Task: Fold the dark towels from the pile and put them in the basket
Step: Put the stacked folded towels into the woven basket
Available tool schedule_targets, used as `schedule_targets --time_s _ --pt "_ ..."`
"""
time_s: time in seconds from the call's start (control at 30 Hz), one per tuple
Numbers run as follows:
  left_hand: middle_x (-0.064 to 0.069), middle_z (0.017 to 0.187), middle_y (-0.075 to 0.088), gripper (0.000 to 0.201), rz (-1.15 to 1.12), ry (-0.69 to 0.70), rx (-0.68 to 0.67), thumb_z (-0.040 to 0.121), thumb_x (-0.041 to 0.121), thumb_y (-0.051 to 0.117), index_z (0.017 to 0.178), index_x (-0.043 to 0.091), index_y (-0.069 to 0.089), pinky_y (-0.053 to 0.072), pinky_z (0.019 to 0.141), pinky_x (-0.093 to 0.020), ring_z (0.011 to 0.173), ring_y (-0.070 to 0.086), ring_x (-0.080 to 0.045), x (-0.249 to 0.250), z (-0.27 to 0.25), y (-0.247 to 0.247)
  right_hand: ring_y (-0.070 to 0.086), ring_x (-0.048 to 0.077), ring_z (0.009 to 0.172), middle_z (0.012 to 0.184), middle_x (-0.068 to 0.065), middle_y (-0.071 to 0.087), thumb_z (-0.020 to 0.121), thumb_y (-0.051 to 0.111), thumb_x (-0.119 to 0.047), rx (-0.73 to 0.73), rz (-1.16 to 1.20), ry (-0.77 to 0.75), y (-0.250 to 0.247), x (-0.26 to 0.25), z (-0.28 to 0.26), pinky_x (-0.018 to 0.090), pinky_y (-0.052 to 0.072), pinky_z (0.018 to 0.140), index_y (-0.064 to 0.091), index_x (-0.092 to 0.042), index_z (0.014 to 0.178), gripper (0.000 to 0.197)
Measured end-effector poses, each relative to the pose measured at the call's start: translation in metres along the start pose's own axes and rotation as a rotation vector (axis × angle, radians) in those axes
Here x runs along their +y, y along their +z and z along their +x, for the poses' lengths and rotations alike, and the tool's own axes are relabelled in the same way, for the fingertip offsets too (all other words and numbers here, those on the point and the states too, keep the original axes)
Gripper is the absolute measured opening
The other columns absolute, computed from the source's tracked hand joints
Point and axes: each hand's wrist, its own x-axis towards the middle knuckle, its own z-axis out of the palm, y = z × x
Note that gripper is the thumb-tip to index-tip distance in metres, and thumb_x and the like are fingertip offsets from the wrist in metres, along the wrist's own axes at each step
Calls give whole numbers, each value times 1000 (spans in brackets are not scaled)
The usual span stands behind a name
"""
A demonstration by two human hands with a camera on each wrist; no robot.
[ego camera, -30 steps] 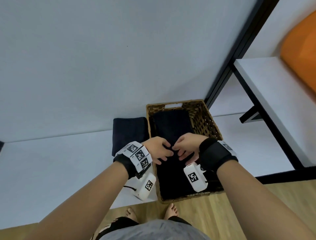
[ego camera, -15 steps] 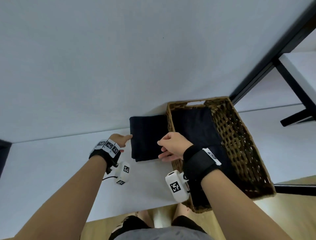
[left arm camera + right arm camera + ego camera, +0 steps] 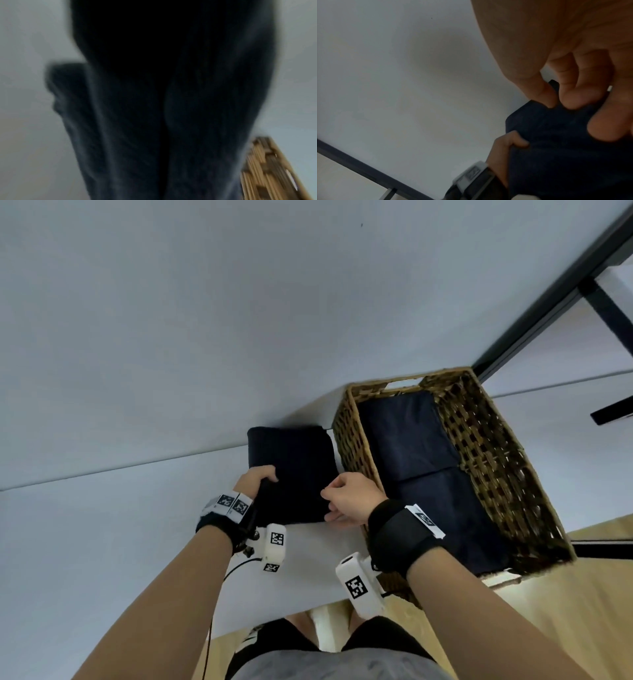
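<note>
1. White table point(image 3: 102, 542): both hands have left the basket point(image 3: 496, 474), which holds folded towels.
2. Left hand point(image 3: 255, 479) and right hand point(image 3: 349, 498) now pinch the dark pile point(image 3: 294, 470) beside it.
3. Next towel starts.

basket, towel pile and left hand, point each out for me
basket point(image 3: 356, 440), head view, left wicker wall
towel pile point(image 3: 301, 453), head view, top fabric
left hand point(image 3: 257, 479), head view, knuckles, gripping the pile's edge

Basket open-topped, wall close behind
Wicker basket point(image 3: 356, 446) side just beside towel pile point(image 3: 291, 470); bare table point(image 3: 102, 542) to the left.
</note>
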Motion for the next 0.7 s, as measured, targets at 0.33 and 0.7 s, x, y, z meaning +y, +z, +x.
schedule_targets --time_s 0.33,0.7 --pt "-14 71 63 19 -246 -188 53 50 6 61 67 1 67 50 68 -35 66 61 -31 -82 -66 -70 57 23 119 134 4 57 71 74 -63 -174 -58 29 73 27 61 34 46 104 43 -12 143 93" --pt "-19 100 72 30 -417 -68 -27 59 11 74 88 2 77 55 77 -40 84 70 -33 -93 -98 -58 65 22 107 119 5 67 50 88 -56 -286 119 -29 71 25 34 40 51 100 57 -13 128 95"
